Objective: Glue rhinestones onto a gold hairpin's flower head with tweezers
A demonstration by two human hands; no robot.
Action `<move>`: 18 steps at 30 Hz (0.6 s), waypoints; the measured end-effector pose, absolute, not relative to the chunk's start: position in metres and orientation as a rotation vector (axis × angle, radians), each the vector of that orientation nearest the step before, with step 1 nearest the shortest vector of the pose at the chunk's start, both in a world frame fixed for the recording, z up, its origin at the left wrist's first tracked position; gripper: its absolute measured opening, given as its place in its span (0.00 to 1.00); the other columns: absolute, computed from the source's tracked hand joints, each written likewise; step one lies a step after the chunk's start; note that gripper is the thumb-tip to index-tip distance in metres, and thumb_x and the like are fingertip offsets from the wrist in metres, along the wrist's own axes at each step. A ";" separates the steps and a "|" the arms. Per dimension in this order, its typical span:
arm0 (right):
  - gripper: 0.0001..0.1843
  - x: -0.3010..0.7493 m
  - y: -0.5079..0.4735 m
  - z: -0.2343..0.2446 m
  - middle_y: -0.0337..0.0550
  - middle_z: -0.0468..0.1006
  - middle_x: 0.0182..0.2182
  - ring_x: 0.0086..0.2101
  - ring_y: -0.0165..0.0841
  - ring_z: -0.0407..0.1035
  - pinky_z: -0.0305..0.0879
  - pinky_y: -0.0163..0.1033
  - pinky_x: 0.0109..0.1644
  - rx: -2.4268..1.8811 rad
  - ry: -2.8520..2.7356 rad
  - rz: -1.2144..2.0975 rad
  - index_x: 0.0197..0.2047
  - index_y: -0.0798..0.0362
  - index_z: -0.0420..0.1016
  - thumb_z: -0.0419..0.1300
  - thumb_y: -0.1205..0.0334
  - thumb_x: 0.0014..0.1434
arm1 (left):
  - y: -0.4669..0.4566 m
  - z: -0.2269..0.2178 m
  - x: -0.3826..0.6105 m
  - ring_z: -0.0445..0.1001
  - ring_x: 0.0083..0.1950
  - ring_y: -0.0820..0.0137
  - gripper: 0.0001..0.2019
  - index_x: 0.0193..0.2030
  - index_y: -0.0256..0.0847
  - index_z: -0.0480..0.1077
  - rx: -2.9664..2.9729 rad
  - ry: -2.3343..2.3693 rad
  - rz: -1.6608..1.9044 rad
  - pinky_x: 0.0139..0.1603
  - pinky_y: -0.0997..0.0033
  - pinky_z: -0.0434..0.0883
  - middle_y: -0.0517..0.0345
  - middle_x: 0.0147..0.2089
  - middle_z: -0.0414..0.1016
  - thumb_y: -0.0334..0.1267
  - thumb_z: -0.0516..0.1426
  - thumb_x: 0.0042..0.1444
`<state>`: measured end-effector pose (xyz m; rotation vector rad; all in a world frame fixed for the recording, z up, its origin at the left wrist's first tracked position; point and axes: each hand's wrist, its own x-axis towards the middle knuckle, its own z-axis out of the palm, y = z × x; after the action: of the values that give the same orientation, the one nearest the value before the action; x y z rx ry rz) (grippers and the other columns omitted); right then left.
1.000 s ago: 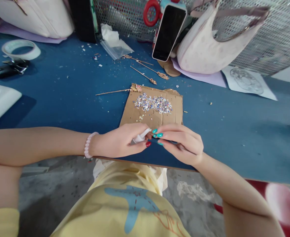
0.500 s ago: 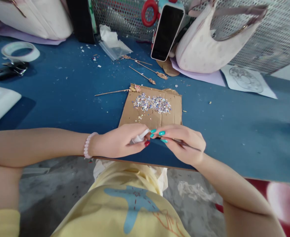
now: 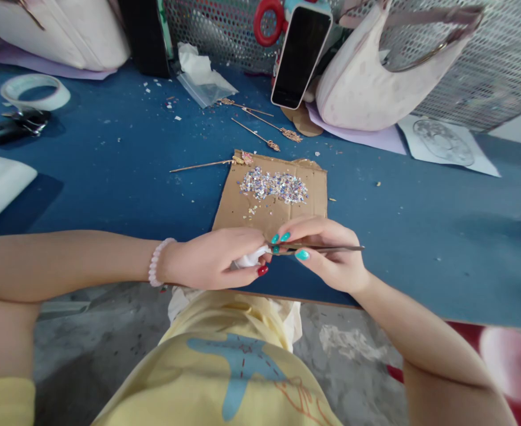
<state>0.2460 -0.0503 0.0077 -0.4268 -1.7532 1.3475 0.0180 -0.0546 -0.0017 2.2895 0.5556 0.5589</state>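
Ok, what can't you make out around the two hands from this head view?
- White piece in the left hand: mostly covered by the fingers, so what it is stays unclear.
- Thin metal stick in the right hand: its tip is hidden where the hands meet.
- Glitter flakes on the cardboard: too small to tell apart.
- Phone: top cut off by the edge.

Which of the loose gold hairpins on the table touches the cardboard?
The long hairpin lying left of the cardboard: its decorated head rests on the top-left corner. The other hairpins lie further back, near the phone.

A blue-topped table (image 3: 420, 236) stands over grey mottled floor (image 3: 109, 343), backed by perforated metal mesh (image 3: 500, 53).
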 end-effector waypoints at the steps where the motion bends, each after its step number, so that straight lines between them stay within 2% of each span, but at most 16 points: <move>1: 0.12 0.246 -0.050 0.007 0.44 0.78 0.42 0.42 0.27 0.76 0.76 0.31 0.45 -0.419 -1.745 1.351 0.49 0.54 0.76 0.62 0.69 0.61 | -0.055 -0.002 0.018 0.70 0.36 0.70 0.02 0.39 0.40 0.64 2.296 0.543 0.561 0.37 0.73 0.65 0.57 0.35 0.71 0.34 0.52 0.63; 9: 0.16 0.243 -0.052 0.005 0.41 0.82 0.40 0.39 0.27 0.79 0.78 0.29 0.44 -0.360 -1.594 1.489 0.49 0.52 0.76 0.63 0.74 0.59 | -0.054 -0.002 0.018 0.67 0.33 0.69 0.07 0.36 0.40 0.62 2.345 0.581 0.468 0.33 0.70 0.63 0.56 0.32 0.68 0.39 0.50 0.65; 18: 0.14 0.243 -0.053 0.007 0.43 0.83 0.40 0.39 0.27 0.80 0.78 0.29 0.44 -0.341 -1.595 1.468 0.48 0.55 0.77 0.63 0.74 0.59 | -0.053 -0.002 0.018 0.66 0.33 0.69 0.07 0.36 0.39 0.63 2.343 0.574 0.454 0.33 0.70 0.62 0.56 0.32 0.68 0.39 0.50 0.65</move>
<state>0.2429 -0.0527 0.0069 -0.3414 -1.5947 1.4683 0.0184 -0.0532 -0.0015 2.3431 0.5739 0.4535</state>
